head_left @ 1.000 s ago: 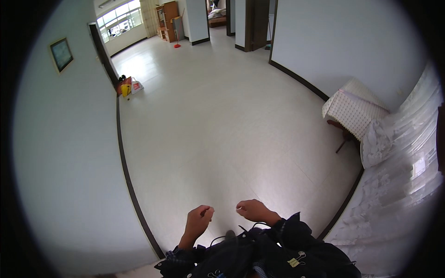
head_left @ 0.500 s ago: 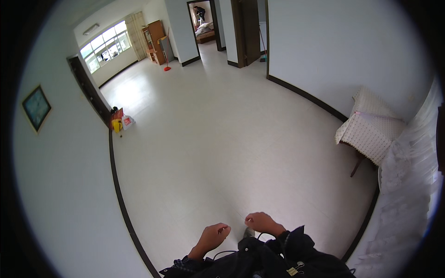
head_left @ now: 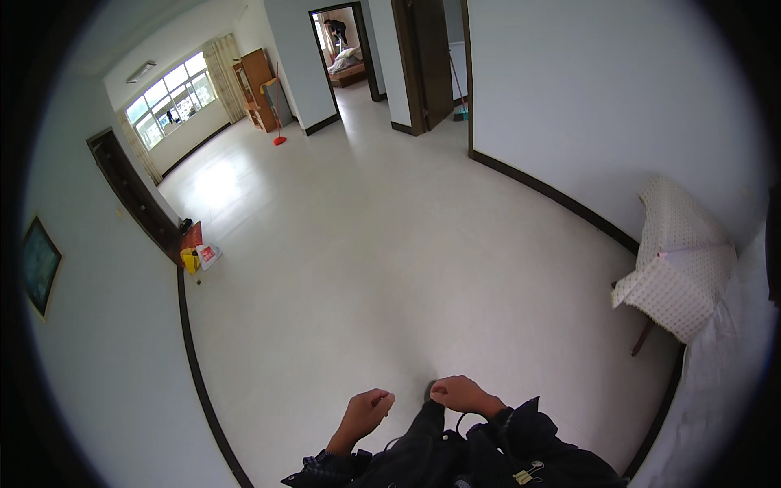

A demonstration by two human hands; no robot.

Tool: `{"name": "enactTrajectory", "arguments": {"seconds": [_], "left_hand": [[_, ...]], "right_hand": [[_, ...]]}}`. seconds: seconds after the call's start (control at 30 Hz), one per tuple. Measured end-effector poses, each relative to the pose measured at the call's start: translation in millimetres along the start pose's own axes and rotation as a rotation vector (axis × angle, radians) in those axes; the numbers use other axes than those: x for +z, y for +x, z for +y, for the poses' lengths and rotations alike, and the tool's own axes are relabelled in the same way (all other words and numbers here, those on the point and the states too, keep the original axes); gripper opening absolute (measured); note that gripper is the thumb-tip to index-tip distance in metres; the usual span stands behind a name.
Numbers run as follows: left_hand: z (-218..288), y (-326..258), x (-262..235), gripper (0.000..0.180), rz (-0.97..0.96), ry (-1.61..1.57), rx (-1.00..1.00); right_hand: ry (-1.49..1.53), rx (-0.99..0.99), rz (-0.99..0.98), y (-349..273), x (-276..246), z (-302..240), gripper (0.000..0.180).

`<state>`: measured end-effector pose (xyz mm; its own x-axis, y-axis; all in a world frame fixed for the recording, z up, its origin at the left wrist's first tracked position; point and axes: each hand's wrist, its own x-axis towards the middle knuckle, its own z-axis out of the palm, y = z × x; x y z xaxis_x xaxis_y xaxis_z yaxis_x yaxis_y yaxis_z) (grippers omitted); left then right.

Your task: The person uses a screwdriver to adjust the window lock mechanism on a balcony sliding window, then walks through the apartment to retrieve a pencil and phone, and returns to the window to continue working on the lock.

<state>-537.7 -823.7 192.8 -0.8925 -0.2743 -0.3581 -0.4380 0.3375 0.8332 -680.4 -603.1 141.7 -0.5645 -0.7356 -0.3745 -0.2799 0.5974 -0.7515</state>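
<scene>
My left hand (head_left: 368,411) is held in front of my body at the bottom of the view, its fingers curled in and nothing showing in them. Just to its right, my right hand (head_left: 460,394) is also closed with fingers bent inward, and no object shows in it. The hands are apart, both raised over the pale floor (head_left: 350,317). A dark shoe (head_left: 429,392) shows beside my right hand, below a dark trouser leg (head_left: 423,427). A binder clip (head_left: 529,473) hangs on my dark jacket.
At right stands a cloth-covered table (head_left: 683,276) beside a white curtain (head_left: 724,358). Bags (head_left: 199,256) lie by the dark door (head_left: 134,191) at left. Farther off are a wooden cabinet (head_left: 256,89), a red-headed broom (head_left: 279,138) and a doorway to a bed (head_left: 347,69) with a person (head_left: 336,31).
The room's contents sit lower in the view, and the covered table has shifted right and down. A leg and shoe now show more clearly under my hands, which stay closed.
</scene>
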Motion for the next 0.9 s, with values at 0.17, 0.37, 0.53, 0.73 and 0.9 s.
{"name": "enactTrajectory", "arguments": {"seconds": [0.17, 0.37, 0.53, 0.73, 0.9], "left_hand": [[58.2, 144.8, -25.1, 0.033, -0.035, 0.019, 0.026], [147.1, 294.2, -27.6, 0.029, -0.131, 0.164, 0.233], [192.8, 411.7, -18.7, 0.032, -0.247, 0.29, 0.273], [252.6, 543.8, -30.2, 0.034, -0.206, 0.323, 0.185], [301.1, 628.3, -51.7, 0.035, -0.125, 0.179, 0.111]], "right_hand": [[-0.02, 0.018, 0.147, 85.1, -102.5, 14.9, 0.03], [0.215, 0.109, 0.31, 163.2, -197.0, 37.2, 0.03], [0.222, 0.094, 0.216, 249.7, -266.3, 72.0, 0.03], [0.113, -0.009, 0.291, 378.1, -402.1, 95.0, 0.029], [0.131, -0.106, 0.286, 473.5, -495.2, 78.8, 0.028]]}}
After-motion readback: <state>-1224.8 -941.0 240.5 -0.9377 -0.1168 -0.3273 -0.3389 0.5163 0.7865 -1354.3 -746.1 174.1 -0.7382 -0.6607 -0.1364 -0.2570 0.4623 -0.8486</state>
